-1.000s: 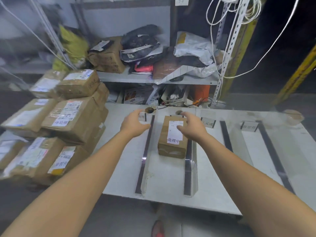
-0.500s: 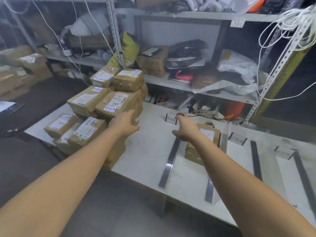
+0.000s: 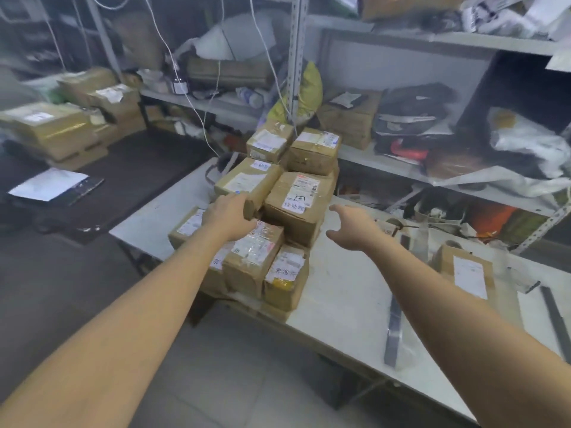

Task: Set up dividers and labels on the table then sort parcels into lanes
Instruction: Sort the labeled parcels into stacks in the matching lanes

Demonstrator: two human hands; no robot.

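1. Both bare forearms reach up from the bottom corners of the frame, as they did half a second ago. The view has swung left, so the stack of parcels (image 3: 296, 217) now sits at the centre rather than left of it.
2. The left hand (image 3: 230, 217), earlier loose in front of the stack, now lies against the near corner of a middle-row parcel (image 3: 247, 183), just left of centre. That corner hides the fingertips, so I cannot tell whether they clamp it.
3. The right hand (image 3: 352, 227), earlier over the lone parcel (image 3: 466, 270), now hangs in the air just right of the stack. Its fingers are spread apart and hold nothing.
4. The lone parcel lies as before on the table (image 3: 340, 288), at the right of the frame, label up.
5. Counted: two hands and one table. The stack has at least seven parcels, three in the low front row, two in the middle and two on top. With the lone one, that makes eight.
6. Two dark divider strips show plainly, one (image 3: 393, 335) at lower right and another (image 3: 553, 316) at the right edge. One label card (image 3: 386, 231) stands behind the right hand, its writing blurred.
7. Farthest off, the shelves (image 3: 432, 41) across the top hold boxes and bags too jumbled to count. One sheet of paper (image 3: 46, 183) lies at the left edge.
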